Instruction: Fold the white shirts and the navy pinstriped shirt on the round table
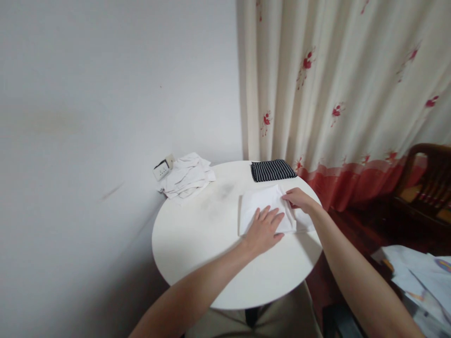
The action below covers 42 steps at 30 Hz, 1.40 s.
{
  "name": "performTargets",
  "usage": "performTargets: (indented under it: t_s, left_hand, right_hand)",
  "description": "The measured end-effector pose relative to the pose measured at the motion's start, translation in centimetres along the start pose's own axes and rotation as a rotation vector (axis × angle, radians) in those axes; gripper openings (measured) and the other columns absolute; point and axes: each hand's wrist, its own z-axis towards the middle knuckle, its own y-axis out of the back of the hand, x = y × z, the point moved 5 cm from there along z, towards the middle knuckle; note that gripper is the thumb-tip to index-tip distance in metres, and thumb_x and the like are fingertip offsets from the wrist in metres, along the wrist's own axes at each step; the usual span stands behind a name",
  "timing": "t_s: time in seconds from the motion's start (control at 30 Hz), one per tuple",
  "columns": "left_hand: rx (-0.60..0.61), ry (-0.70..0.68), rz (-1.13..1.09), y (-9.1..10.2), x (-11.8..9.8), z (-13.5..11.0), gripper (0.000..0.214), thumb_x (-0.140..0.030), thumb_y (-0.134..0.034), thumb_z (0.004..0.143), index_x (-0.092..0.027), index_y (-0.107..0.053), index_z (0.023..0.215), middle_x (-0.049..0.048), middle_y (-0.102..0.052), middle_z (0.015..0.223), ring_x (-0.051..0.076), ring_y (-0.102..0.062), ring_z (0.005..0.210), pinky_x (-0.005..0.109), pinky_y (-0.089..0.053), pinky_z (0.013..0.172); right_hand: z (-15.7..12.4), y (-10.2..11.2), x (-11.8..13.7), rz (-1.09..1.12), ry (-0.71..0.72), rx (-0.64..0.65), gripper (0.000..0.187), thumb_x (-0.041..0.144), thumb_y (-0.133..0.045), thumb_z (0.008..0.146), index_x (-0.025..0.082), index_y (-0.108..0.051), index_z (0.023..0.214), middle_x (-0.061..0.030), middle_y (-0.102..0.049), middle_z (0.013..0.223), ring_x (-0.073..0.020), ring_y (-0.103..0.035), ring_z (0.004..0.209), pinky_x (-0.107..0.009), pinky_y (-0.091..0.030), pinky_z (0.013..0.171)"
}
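A white cloth [255,202], folded into a rough square, lies on the right part of the round white table [190,244]. My left hand [264,230] rests flat on top of it, fingers spread. At the cloth's right side, my right hand [298,198] pinches the folded edge between thumb and fingers. A loose part of the cloth extends to the right under my right wrist, close to the table's rim. Whether it is a garment or a plain piece of fabric, I cannot tell.
A black-and-white striped folded cloth [273,170] lies behind. At the back left are a pile of white cloths [188,176] and a white power socket [161,170]. A wall borders the left, a curtain [334,94] the back right. A wooden chair [423,183] and papers [419,272] are at right.
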Motion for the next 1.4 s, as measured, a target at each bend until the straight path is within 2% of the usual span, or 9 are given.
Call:
performTargets:
  t_s: [0.1,0.27,0.53,0.63,0.77,0.83,1.03,1.27,1.4]
  left_hand:
    - [-0.024,0.019,0.001,0.2,-0.4,0.2,0.071,-0.046,-0.059,0.093,-0.025,-0.03,0.155,0.0084,-0.03,0.164,0.033,-0.021,0.151,0.059,-0.022,0.12]
    - [-0.07,0.062,-0.023,0.3,-0.3,0.2,0.094,-0.048,-0.066,0.086,-0.023,-0.013,0.16,0.0113,-0.017,0.167,0.039,-0.014,0.153,0.062,-0.024,0.118]
    - [-0.13,0.109,-0.03,1.4,0.2,0.6,0.079,-0.018,-0.052,0.092,-0.022,-0.013,0.161,0.0099,-0.017,0.167,0.034,-0.024,0.151,0.052,-0.032,0.119]
    - [-0.11,0.095,-0.002,1.3,0.2,0.7,0.073,-0.01,-0.043,0.093,-0.026,-0.019,0.159,0.0092,-0.023,0.166,0.033,-0.028,0.15,0.054,-0.036,0.116]
    - [-0.101,0.054,0.002,0.5,0.4,0.7,0.073,-0.002,-0.037,0.092,-0.03,-0.022,0.159,0.0096,-0.027,0.165,0.032,-0.034,0.148,0.052,-0.04,0.114]
    - [-0.108,0.047,-0.012,0.2,0.7,0.8,0.074,0.0,-0.037,0.091,-0.026,-0.021,0.159,0.0117,-0.028,0.164,0.03,-0.035,0.147,0.049,-0.04,0.115]
    - [-0.215,0.152,-0.243,1.5,3.2,1.3,0.081,0.004,-0.039,0.083,-0.022,-0.024,0.158,0.0103,-0.038,0.16,0.022,-0.04,0.145,0.041,-0.04,0.118]
    - [-0.348,0.183,-0.329,5.3,5.8,0.6,0.08,0.003,-0.038,0.081,-0.024,-0.03,0.156,0.006,-0.045,0.156,0.02,-0.043,0.143,0.041,-0.036,0.121]
    - [-0.381,0.125,-0.242,7.1,5.5,0.1,0.08,0.004,-0.037,0.081,-0.024,-0.029,0.156,0.0041,-0.044,0.156,0.018,-0.041,0.144,0.039,-0.034,0.122]
  right_hand:
    - [-1.0,0.1,1.0,0.095,-0.01,0.063,0.01,0.02,-0.063,0.077,0.018,-0.056,0.07,0.002,-0.056,0.059,-0.0112,-0.052,0.054,-0.022,-0.045,0.053]
    - [-2.0,-1.0,1.9,0.248,-0.028,0.262,0.012,0.028,-0.067,0.083,0.017,-0.063,0.085,-0.0023,-0.065,0.072,-0.0113,-0.056,0.057,-0.021,-0.045,0.051]
    - [-4.9,-0.6,2.3,0.473,0.018,0.486,0.044,0.053,-0.056,0.094,0.012,-0.068,0.109,-0.0147,-0.074,0.088,-0.0195,-0.069,0.075,-0.028,-0.056,0.067]
    - [-4.2,1.6,0.6,0.477,0.119,0.379,0.041,0.046,-0.06,0.093,0.014,-0.068,0.116,-0.0151,-0.076,0.098,-0.021,-0.071,0.082,-0.034,-0.058,0.077]
    - [-2.1,6.0,-3.7,0.155,0.332,-0.105,0.027,0.028,-0.066,0.084,0.013,-0.074,0.105,-0.0154,-0.075,0.109,-0.0255,-0.069,0.104,-0.043,-0.051,0.099]
    - [-1.6,6.6,-5.7,-0.043,0.412,-0.194,0.026,0.023,-0.066,0.081,0.014,-0.076,0.103,-0.0151,-0.072,0.119,-0.0274,-0.065,0.117,-0.046,-0.044,0.109]
    - [-2.4,2.8,-8.6,-0.331,0.447,-0.098,0.047,0.019,-0.063,0.082,0.015,-0.066,0.129,-0.0177,-0.049,0.151,-0.029,-0.046,0.14,-0.047,-0.029,0.119]
    - [-4.8,-3.9,-6.3,-0.439,0.504,-0.033,0.054,0.019,-0.058,0.084,0.018,-0.057,0.138,-0.016,-0.042,0.156,-0.0294,-0.036,0.146,-0.047,-0.027,0.119]
    - [-5.8,-5.7,-5.2,-0.458,0.517,-0.029,0.053,0.022,-0.056,0.085,0.013,-0.056,0.138,-0.0207,-0.041,0.155,-0.0326,-0.032,0.148,-0.05,-0.025,0.119]
